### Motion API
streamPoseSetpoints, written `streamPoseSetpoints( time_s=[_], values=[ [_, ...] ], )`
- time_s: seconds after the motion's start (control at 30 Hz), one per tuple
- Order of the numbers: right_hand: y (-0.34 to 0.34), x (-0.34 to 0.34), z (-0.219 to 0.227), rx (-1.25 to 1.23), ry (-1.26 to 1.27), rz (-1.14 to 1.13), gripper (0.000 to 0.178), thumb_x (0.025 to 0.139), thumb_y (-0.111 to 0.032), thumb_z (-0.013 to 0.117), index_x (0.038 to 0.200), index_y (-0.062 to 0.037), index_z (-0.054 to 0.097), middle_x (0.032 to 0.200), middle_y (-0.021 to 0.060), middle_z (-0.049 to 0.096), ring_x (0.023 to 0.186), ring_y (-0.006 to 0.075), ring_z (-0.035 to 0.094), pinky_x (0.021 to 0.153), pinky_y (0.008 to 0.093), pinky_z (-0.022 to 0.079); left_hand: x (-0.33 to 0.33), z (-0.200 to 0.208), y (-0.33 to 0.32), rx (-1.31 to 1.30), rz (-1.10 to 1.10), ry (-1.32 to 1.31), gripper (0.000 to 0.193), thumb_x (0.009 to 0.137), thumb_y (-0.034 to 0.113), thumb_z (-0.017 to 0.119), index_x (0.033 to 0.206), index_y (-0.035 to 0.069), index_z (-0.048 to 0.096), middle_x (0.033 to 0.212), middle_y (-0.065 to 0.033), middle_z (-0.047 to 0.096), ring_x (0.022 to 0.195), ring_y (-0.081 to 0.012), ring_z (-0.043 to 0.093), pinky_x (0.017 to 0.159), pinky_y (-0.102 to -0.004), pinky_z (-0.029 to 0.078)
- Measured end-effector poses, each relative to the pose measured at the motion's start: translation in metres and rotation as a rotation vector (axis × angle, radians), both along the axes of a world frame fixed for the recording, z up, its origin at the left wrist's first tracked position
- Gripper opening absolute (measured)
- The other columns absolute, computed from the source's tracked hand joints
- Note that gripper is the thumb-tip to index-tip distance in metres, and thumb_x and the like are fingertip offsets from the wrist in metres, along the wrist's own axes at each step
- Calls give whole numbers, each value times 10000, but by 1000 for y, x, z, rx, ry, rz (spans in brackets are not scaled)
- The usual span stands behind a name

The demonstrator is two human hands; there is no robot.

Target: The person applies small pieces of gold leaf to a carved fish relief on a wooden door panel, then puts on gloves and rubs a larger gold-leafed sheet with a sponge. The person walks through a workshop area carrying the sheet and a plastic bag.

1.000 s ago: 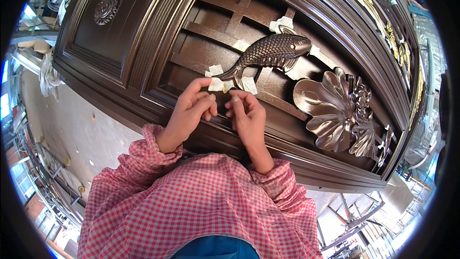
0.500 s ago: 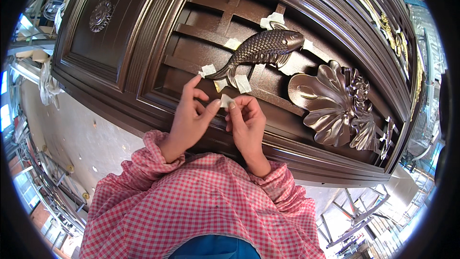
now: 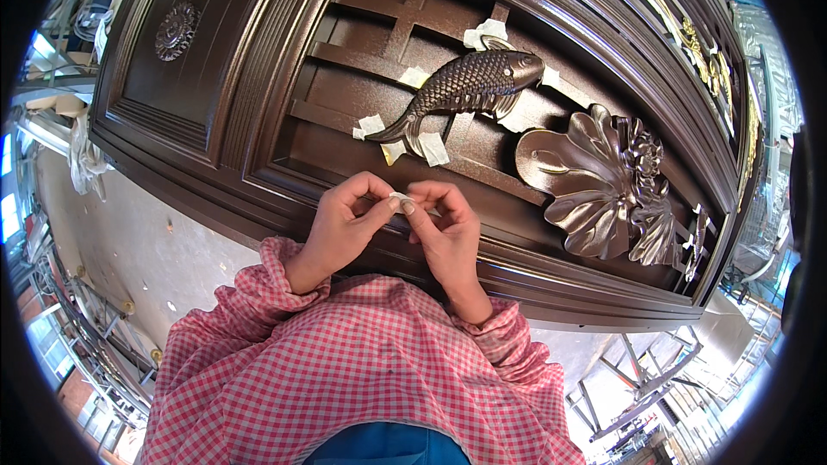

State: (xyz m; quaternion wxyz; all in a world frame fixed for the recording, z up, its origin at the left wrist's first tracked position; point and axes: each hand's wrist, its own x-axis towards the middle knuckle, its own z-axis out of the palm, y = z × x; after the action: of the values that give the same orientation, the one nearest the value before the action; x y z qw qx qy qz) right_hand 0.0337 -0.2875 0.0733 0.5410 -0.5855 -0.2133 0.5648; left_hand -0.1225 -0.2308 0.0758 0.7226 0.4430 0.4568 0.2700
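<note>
Between my fingertips is a small piece of pale masking tape (image 3: 399, 196). My left hand (image 3: 349, 213) pinches one side of it and my right hand (image 3: 445, 230) pinches the other; the fingers hide most of it. Both hands are over the near frame of a dark brown panel (image 3: 297, 174). Beyond them a carved fish (image 3: 469, 86) in dark bronze lies on the panel's lattice, its tail toward my left hand. Pieces of pale tape (image 3: 433, 149) border the fish at the tail, fins, back and mouth.
A carved lotus leaf with a flower (image 3: 573, 168) sits right of the fish. A round carved rosette (image 3: 177, 32) marks the left panel. Gold-trimmed carving (image 3: 711, 60) runs along the far right. Metal frames (image 3: 642, 379) stand on the floor at lower right.
My left index finger, stretched toward the fish's tail before, has drawn back and bent in. Its fingertips now meet the right hand's at the tape, which shows less.
</note>
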Motion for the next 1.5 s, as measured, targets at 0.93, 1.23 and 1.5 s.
streamPoseSetpoints(
  time_s=[0.93,1.23,1.5],
  values=[
    [8,-19,-14,33,282,-228,184,1044,-56,562,1223,-16,577,1029,48,641,848,90,608,756,232,525,39,-14,-8,-4,390,-99,367,921,-61,690,1236,16,516,1057,-81,686,944,-106,661,819,-235,550],
    [6,-16,-19,50,156,-105,248,1036,-15,548,1283,-13,523,1040,42,612,857,79,604,680,215,537,35,-24,-6,103,380,-29,359,920,-102,651,1224,3,492,991,-47,661,840,-37,620,703,-169,493],
    [11,16,-18,-83,-35,21,136,1004,-76,633,1119,-11,598,834,14,597,659,48,545,531,193,448,21,-24,10,272,179,168,403,879,-79,678,1190,24,444,885,-17,626,665,-16,446,564,-193,380]
  ],
)
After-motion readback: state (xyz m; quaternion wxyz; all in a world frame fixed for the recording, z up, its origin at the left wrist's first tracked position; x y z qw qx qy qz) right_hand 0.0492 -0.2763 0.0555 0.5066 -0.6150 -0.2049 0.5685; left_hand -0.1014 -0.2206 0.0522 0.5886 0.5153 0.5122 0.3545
